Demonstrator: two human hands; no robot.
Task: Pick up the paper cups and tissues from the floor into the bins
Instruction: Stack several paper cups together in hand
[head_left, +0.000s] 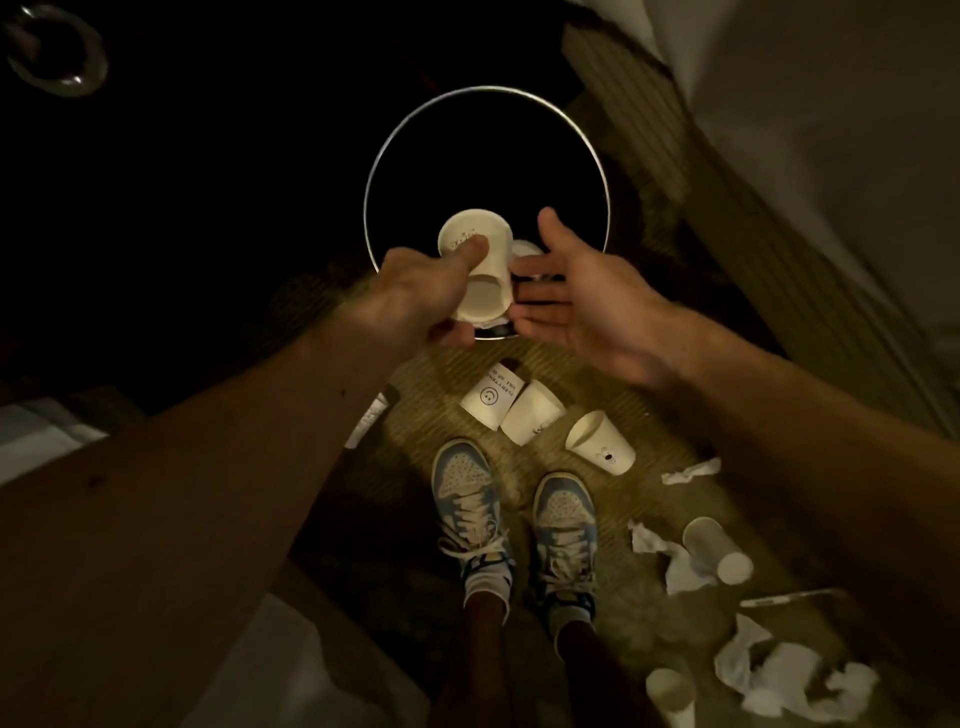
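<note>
White paper cup (493, 249) gripped in left hand (415, 296), long axis near-far, far end over near rim of dark round metal-rimmed bin (370, 176); right hand (576, 291) spread, empty, just right of it.

The bin (370, 208) mouth gapes unobstructed; fallen cups (530, 413) crowd the shoes (563, 519).
</note>
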